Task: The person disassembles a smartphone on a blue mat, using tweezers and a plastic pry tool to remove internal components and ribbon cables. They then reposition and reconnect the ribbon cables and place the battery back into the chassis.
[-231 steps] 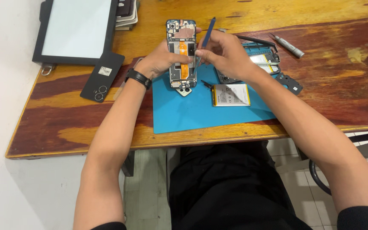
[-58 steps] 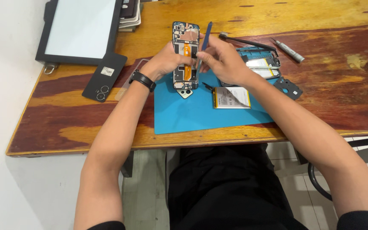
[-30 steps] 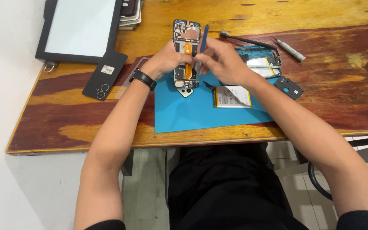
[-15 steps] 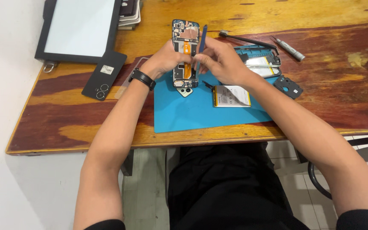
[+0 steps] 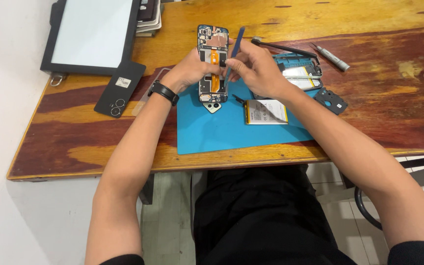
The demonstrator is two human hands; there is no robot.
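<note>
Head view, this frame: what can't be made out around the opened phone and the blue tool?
- Tip of the blue tool: hidden behind the right hand, so contact with the opened phone cannot be told.
- Phone's left edge: covered by the left hand.
- Parts on the phone's board: too small to identify.
- Second phone frame: partly hidden by the right hand.
- Items behind the tablet: cut off by the top edge.

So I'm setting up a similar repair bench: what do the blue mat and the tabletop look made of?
The blue mat looks like silicone or soft rubber: matte, flat, uniformly coloured. The tabletop seems to be varnished wood, with glossy reddish and yellow grain streaks.
</note>
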